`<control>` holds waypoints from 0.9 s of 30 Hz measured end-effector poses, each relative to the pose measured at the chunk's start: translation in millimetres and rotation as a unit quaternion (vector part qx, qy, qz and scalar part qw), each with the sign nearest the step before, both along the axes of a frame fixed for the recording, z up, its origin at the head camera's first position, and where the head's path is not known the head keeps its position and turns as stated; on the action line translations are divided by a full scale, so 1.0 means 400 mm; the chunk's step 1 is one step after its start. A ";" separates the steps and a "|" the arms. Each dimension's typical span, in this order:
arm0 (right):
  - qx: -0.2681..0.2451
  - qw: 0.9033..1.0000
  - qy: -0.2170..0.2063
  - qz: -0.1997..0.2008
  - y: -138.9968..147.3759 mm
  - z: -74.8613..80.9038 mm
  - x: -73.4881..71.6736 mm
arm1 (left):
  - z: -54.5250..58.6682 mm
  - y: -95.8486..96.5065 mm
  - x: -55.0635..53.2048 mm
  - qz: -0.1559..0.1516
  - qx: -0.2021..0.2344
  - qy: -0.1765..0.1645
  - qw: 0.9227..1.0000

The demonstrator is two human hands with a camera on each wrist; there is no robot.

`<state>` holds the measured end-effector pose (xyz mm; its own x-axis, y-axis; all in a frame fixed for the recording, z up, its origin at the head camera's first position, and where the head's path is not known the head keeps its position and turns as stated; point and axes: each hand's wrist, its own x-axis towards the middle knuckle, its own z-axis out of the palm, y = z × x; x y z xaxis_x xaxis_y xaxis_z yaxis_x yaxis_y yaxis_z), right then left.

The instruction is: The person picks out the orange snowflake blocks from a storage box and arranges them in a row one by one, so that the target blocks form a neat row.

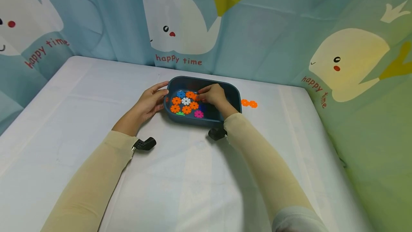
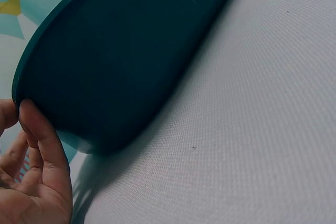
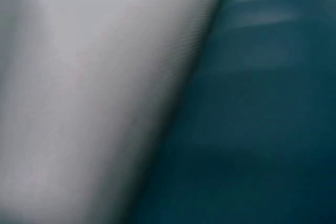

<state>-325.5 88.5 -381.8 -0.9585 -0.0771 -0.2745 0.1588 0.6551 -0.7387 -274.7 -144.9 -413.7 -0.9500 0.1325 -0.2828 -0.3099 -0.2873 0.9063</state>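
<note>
A dark blue-green tray [image 1: 190,120] stands on the table with several flower-shaped plastic discs in it, mostly orange. My left hand [image 1: 149,101] grips its left rim; thumb and fingers [image 2: 44,135] pinch the edge in the left wrist view. Over the discs, my right hand [image 1: 213,95] reaches into the tray and pinches an orange disc [image 1: 195,97] with its fingertips. Nearby lie a white disc [image 1: 186,101], a blue disc [image 1: 181,94] and a magenta disc [image 1: 199,114]. The right wrist view shows only the blurred tray wall [image 3: 262,119], with the right hand out of sight.
Two orange discs [image 1: 249,103] lie side by side on the white table [image 1: 180,174], right of the tray. A blue curtain [image 1: 270,35] with whale prints hangs behind the table. Black wrist devices [image 1: 145,144] stick out from both sleeves.
</note>
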 end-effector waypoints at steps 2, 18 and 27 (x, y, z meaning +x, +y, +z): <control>0.020 1.000 0.011 -0.005 -0.004 -0.002 0.002 | -0.001 0.001 -0.001 0.000 0.001 0.000 1.000; 0.060 0.995 0.074 -0.021 -0.027 -0.013 0.014 | -0.001 0.001 -0.005 0.002 0.011 0.000 1.000; 0.058 0.996 0.064 -0.026 -0.027 -0.016 0.018 | -0.001 0.001 -0.002 0.002 0.008 -0.005 1.000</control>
<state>-318.3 77.6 -388.1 -0.9882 -0.0019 -0.1535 0.1034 0.7308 -0.6748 -275.6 -144.5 -414.2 -0.9475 0.1339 -0.2904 -0.3182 -0.3020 0.8987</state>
